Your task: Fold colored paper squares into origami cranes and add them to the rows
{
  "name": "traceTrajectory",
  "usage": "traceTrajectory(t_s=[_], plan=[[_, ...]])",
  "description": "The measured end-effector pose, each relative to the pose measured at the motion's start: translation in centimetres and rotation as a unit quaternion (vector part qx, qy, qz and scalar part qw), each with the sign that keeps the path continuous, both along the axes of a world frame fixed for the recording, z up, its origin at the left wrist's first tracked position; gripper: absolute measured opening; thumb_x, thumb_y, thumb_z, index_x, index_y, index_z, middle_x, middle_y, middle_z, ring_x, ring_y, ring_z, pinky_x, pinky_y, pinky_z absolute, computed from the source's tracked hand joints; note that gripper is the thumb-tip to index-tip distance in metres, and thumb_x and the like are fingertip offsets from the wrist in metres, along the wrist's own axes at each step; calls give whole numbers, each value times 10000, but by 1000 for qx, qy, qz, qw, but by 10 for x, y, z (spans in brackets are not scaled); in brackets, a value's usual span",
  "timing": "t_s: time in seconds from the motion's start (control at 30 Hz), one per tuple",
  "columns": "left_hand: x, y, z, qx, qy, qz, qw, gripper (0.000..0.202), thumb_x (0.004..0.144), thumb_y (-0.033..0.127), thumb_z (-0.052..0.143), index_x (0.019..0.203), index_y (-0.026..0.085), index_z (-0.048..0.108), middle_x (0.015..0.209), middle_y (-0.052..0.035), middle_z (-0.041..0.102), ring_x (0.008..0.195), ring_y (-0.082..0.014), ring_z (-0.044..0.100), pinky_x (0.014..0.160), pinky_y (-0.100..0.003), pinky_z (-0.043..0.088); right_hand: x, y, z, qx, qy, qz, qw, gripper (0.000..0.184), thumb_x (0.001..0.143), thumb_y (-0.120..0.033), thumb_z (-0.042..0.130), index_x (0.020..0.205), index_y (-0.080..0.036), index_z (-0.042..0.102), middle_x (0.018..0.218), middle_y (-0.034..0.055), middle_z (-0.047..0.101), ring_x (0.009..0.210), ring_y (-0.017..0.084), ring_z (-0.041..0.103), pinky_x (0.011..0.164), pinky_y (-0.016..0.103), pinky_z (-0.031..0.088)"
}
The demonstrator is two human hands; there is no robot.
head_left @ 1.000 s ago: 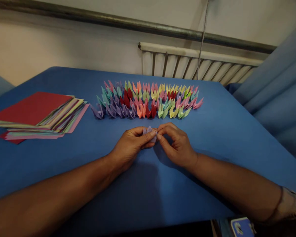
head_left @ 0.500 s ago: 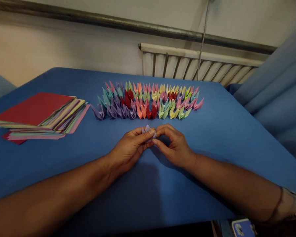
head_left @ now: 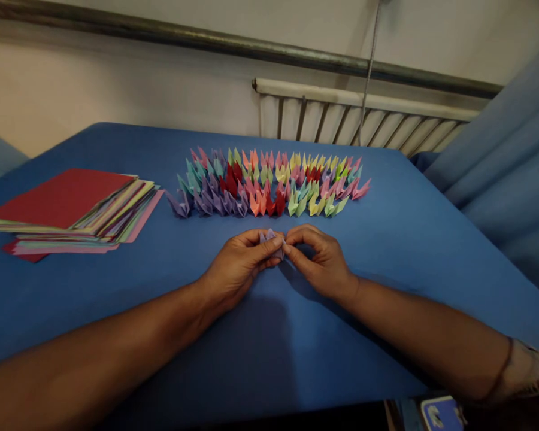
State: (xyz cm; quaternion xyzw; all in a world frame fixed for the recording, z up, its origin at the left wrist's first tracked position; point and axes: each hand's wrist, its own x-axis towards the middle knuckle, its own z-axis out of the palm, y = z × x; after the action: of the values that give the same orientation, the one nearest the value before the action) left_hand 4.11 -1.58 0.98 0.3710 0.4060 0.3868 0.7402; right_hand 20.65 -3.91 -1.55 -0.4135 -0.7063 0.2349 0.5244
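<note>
A small folded purple paper crane (head_left: 273, 247) is held up between my hands above the blue table. My left hand (head_left: 245, 257) is closed on its left side, the thumb lying across the paper. At its right edge, my right hand (head_left: 321, 260) pinches the paper between thumb and index finger. The fingers cover much of the crane. Just beyond stand rows of folded paper cranes (head_left: 276, 206) in purple, red, orange, green, yellow and pink.
To the left lies a stack of coloured paper sheets (head_left: 58, 200), red on top. The blue cloth-covered table (head_left: 431, 251) reaches back toward a radiator (head_left: 314, 90) and a wall pipe (head_left: 197, 39). A blue curtain (head_left: 512, 167) hangs at the right.
My right thumb has risen slightly and closed against the index finger at the crane's right edge. The left hand has hardly moved, and the rows of cranes are unchanged.
</note>
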Motion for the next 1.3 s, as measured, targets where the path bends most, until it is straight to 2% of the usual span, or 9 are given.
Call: traceTrajectory(t_s=[0.67, 0.87, 1.0, 1.3], plan=[[0, -1, 0, 0, 8, -4, 1000, 166, 679, 260, 845, 753, 168, 729, 777, 5, 655, 739, -93, 580, 730, -229, 461, 1, -3, 2, -29, 2, -7, 1000, 93, 900, -196, 577, 855, -223, 654, 807, 12, 674, 754, 158, 639, 727, 327, 515], [0, -2, 0, -10, -21, -2, 1000, 147, 688, 236, 836, 744, 166, 719, 778, 21, 636, 771, -90, 577, 773, -220, 460, 0, -3, 0, -22, -9, -2, 1000, 83, 907, -191, 570, 871, -222, 637, 830, 12, 665, 789, 156, 636, 756, 322, 511], [1, -3, 0, -24, -43, 7, 999, 135, 694, 225, 825, 746, 163, 718, 783, 15, 651, 796, -98, 586, 804, -225, 459, -1, -2, -1, -29, -21, 10, 999, 59, 864, -203, 641, 914, -228, 622, 868, 12, 657, 815, 161, 633, 776, 325, 519], [1, -2, 0, -27, -23, -1, 999, 168, 693, 265, 832, 786, 174, 724, 824, 4, 668, 797, -104, 594, 787, -238, 460, -1, 2, -2, -24, -14, 6, 1000, 81, 870, -171, 602, 812, -227, 605, 870, 17, 642, 837, 157, 625, 794, 323, 515]])
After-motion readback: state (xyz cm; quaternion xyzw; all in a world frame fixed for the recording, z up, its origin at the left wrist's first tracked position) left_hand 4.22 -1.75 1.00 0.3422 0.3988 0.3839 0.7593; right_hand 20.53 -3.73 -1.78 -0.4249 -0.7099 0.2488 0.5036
